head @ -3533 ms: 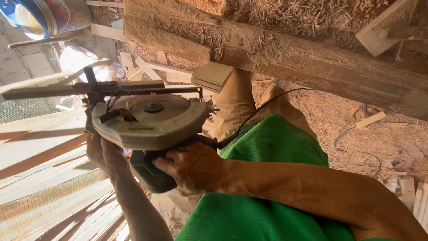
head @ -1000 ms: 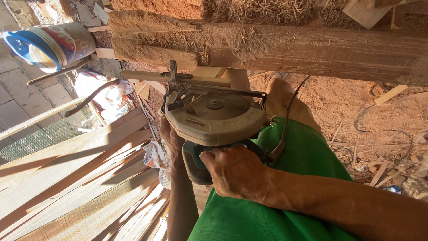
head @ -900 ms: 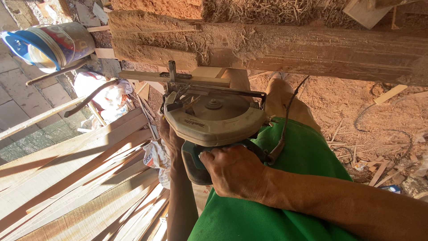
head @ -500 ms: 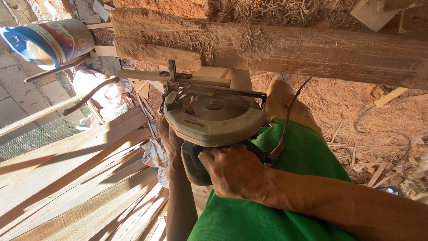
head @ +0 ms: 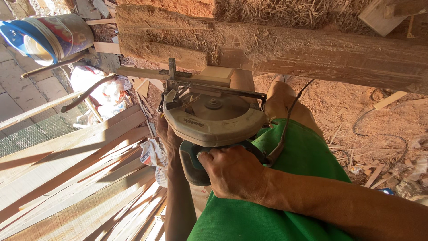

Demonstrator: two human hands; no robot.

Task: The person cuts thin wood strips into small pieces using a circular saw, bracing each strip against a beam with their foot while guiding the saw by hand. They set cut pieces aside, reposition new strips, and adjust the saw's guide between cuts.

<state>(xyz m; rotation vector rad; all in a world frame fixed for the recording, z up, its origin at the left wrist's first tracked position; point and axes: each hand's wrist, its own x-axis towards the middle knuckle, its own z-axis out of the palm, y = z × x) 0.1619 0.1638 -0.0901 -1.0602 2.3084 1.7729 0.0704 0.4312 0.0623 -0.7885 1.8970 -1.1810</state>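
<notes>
Head view: right hand (head: 234,172) clenched round circular saw (head: 214,120) handle; left hand (head: 168,136) cupped beneath, steadying; thin wood piece (head: 178,75) under blade.

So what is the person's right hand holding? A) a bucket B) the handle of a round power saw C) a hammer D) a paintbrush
B: the right hand is wrapped around the dark handle of the circular saw, whose round grey guard sits just in front of it, against a small wooden block.
</notes>
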